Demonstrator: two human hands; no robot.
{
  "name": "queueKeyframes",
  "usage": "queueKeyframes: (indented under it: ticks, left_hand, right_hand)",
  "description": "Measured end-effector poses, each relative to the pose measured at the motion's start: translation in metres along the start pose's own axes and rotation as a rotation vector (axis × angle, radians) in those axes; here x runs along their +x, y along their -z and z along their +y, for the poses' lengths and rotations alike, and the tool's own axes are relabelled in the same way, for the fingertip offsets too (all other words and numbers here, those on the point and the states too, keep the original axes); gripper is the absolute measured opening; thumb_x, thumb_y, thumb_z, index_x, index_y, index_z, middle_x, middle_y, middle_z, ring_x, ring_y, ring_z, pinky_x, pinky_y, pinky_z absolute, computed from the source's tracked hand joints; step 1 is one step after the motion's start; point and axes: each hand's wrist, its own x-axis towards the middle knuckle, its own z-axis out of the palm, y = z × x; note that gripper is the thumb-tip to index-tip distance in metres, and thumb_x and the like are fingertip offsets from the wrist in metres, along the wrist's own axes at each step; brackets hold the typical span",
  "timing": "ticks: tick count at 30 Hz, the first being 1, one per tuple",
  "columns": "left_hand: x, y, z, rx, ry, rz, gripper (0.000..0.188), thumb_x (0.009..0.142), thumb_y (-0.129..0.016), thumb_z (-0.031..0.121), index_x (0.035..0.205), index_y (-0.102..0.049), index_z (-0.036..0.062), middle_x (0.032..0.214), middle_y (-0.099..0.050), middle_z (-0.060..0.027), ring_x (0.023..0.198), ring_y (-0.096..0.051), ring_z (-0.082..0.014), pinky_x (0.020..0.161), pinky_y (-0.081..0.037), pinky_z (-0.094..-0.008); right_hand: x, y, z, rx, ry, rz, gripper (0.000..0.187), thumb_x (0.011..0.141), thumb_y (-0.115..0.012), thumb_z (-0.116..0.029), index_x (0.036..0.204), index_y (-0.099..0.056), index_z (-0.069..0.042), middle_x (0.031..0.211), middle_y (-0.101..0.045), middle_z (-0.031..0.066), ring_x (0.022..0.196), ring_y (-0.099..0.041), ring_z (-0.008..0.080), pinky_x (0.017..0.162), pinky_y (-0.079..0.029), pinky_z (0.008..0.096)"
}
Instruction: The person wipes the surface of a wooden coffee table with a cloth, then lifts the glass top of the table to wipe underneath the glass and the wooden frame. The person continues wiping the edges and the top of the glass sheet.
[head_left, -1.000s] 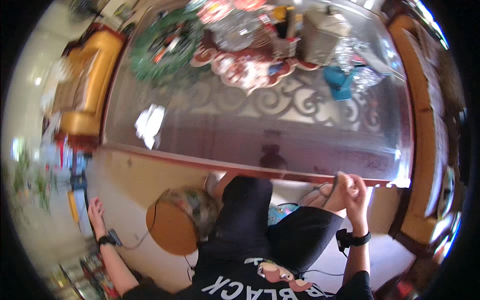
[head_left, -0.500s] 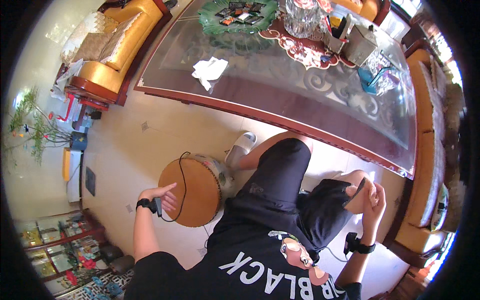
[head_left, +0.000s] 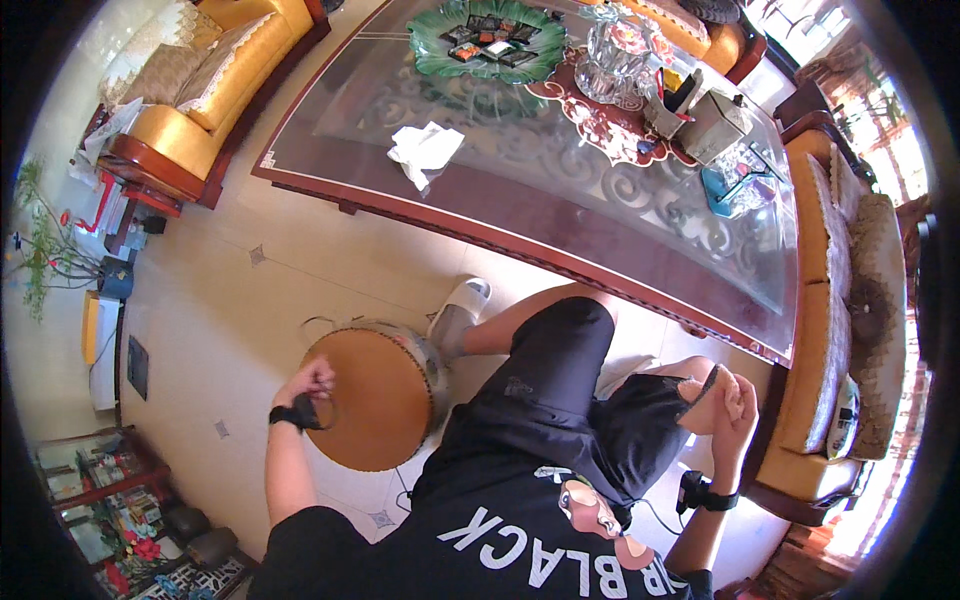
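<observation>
Tan and smooth, the round top of a low stool (head_left: 375, 400) carries the left hand (head_left: 308, 383) at its near-left rim, fingers curled together in a loose fist on the edge; whether they pinch anything I cannot tell. A black band wraps that wrist. The stool stands on pale glossy floor tiles (head_left: 250, 290), just left of the person's black shorts, with a thin dark cable looping beside it. The right hand (head_left: 735, 400) rests on the bare right knee, fingers bent and close together, holding nothing visible. Beyond the knees stretches a long glass-topped table (head_left: 600, 215) with frosted scroll patterns and a reddish wooden frame, bearing a crumpled white tissue (head_left: 425, 150) and a green leaf-shaped tray (head_left: 490, 40).
</observation>
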Motion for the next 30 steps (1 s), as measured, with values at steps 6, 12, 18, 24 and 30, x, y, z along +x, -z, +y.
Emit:
queueKeyframes:
  ticks: [6,12,18,24,30]
  left_hand:
    - [-0.121,0.161,-0.086,-0.345,-0.314,0.714,0.036,0.104,-0.054,0.035,0.072,-0.047,0.0201,0.059,-0.042,0.0045,0.046,-0.040,-0.0105,0.042,-0.031,-0.0267]
    - [-0.258,0.152,-0.164,0.198,0.381,0.838,0.023,0.098,-0.063,0.036,0.087,-0.058,0.0163,0.069,-0.054,-0.0030,0.058,-0.050,-0.0167,0.055,-0.040,-0.0342]
    - [-0.292,0.040,-0.113,0.738,0.640,0.606,0.026,0.091,-0.072,0.036,0.102,-0.068,0.0126,0.079,-0.065,-0.0106,0.071,-0.060,-0.0228,0.068,-0.048,-0.0418]
    - [-0.192,-0.053,-0.147,1.559,0.329,0.276,0.036,0.099,-0.057,0.038,0.098,-0.069,0.0037,0.076,-0.067,-0.0169,0.074,-0.065,-0.0290,0.066,-0.050,-0.0469]
    - [-0.139,-0.283,-0.033,1.973,0.286,-0.152,0.030,0.095,-0.062,0.032,0.096,-0.071,0.0031,0.082,-0.073,-0.0153,0.071,-0.069,-0.0295,0.069,-0.056,-0.0419]
  right_hand:
    - [0.048,0.006,0.013,-0.078,0.119,0.086,0.022,0.095,-0.070,-0.011,0.115,-0.064,-0.003,0.102,-0.067,0.0051,0.097,-0.061,0.0144,0.087,-0.049,0.0288]
    - [0.090,0.032,0.034,-0.038,0.101,0.166,0.024,0.096,-0.068,-0.012,0.118,-0.063,-0.004,0.106,-0.068,0.0069,0.100,-0.063,0.0152,0.088,-0.051,0.0304]
    - [0.102,0.040,0.050,0.040,0.072,0.196,0.026,0.097,-0.068,-0.014,0.121,-0.063,-0.006,0.107,-0.067,0.0059,0.100,-0.063,0.0143,0.085,-0.051,0.0280]
    - [0.090,0.064,0.064,0.157,0.085,0.231,0.030,0.095,-0.069,-0.009,0.123,-0.060,-0.006,0.106,-0.065,0.0058,0.100,-0.061,0.0133,0.084,-0.051,0.0275]
    - [0.057,0.098,0.083,0.153,0.100,0.218,0.042,0.092,-0.070,-0.006,0.129,-0.050,-0.005,0.104,-0.066,0.0113,0.095,-0.066,0.0168,0.079,-0.055,0.0318]
